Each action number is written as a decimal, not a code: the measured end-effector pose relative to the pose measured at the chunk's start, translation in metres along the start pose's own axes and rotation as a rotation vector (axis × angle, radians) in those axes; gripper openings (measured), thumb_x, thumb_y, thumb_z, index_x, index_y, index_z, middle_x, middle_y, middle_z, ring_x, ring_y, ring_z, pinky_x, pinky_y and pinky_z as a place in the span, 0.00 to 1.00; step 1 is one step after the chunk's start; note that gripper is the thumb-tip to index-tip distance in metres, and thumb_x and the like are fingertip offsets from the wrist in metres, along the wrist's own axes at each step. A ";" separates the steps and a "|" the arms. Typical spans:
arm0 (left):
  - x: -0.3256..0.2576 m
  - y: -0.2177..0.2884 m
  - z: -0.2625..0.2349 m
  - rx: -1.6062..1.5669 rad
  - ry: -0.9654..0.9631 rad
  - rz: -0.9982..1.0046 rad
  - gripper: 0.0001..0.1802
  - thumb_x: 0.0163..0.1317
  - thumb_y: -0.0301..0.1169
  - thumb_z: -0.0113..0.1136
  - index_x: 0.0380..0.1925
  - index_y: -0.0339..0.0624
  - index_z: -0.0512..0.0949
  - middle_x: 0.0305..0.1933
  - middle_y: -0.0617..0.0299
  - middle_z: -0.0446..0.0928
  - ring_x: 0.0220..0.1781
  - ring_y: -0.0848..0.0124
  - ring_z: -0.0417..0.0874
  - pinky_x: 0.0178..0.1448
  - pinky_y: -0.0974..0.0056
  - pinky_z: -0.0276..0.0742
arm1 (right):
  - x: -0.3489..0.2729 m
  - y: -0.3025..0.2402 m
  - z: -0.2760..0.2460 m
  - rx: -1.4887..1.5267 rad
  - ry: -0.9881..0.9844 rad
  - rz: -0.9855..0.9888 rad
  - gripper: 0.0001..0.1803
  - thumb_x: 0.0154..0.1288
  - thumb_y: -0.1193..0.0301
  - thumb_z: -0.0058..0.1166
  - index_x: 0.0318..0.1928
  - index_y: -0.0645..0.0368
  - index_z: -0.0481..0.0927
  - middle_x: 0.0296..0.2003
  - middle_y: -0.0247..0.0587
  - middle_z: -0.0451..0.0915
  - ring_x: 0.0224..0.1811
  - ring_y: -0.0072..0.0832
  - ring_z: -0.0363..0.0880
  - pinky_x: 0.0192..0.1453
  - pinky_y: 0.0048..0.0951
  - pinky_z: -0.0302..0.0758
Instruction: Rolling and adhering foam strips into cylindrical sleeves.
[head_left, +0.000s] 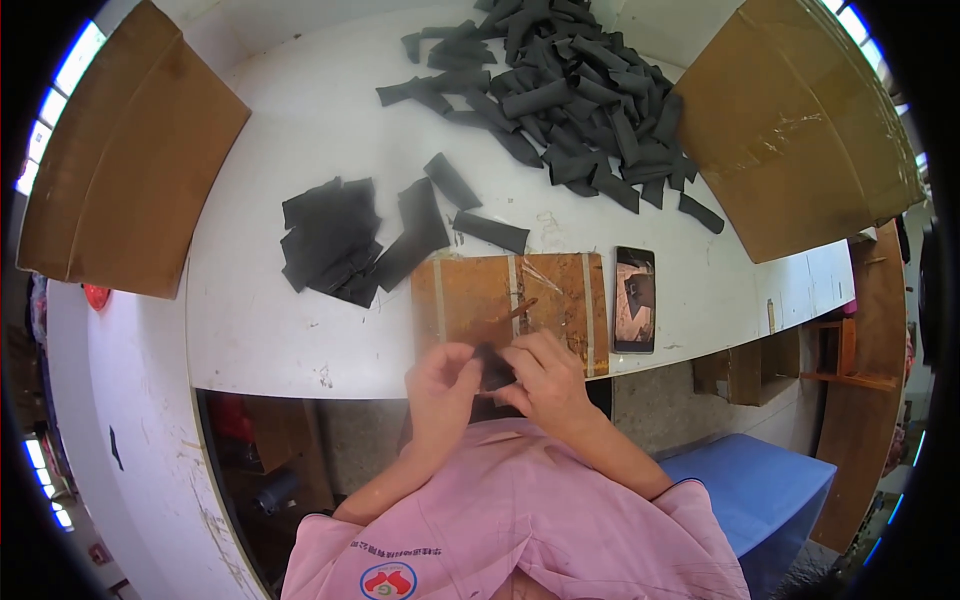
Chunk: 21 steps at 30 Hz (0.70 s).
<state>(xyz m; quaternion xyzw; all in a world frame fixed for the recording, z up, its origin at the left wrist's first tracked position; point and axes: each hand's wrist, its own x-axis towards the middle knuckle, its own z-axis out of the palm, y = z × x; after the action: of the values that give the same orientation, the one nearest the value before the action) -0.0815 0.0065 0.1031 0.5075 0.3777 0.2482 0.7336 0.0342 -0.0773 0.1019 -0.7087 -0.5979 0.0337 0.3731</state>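
My left hand [438,385] and my right hand [545,380] meet at the near edge of the white table [260,320], both pinching one small black fabric piece [492,368] between them. The piece is mostly hidden by my fingers. Just beyond my hands lies a brown taped cardboard pad [500,300]. A flat stack of black pieces [345,240] sits to the left of the pad. A large loose heap of rolled black pieces [575,95] covers the far middle of the table.
A phone [634,298] lies right of the pad with its screen lit. Open cardboard boxes stand at the far left [125,165] and far right [800,130]. A blue stool [760,490] is at my lower right.
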 end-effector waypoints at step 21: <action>0.016 0.003 -0.001 -0.350 -0.075 -0.038 0.11 0.44 0.13 0.52 0.30 0.35 0.68 0.24 0.64 0.72 0.14 0.86 0.62 0.15 0.81 0.54 | 0.003 -0.007 0.018 0.245 0.271 0.427 0.08 0.40 0.81 0.53 0.27 0.65 0.75 0.22 0.39 0.72 0.20 0.25 0.71 0.23 0.25 0.69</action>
<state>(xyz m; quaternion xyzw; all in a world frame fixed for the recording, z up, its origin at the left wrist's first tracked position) -0.0731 0.0199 0.1006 0.3739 0.3104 0.2771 0.8289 0.0204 -0.0655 0.0942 -0.7661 -0.3713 0.0886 0.5171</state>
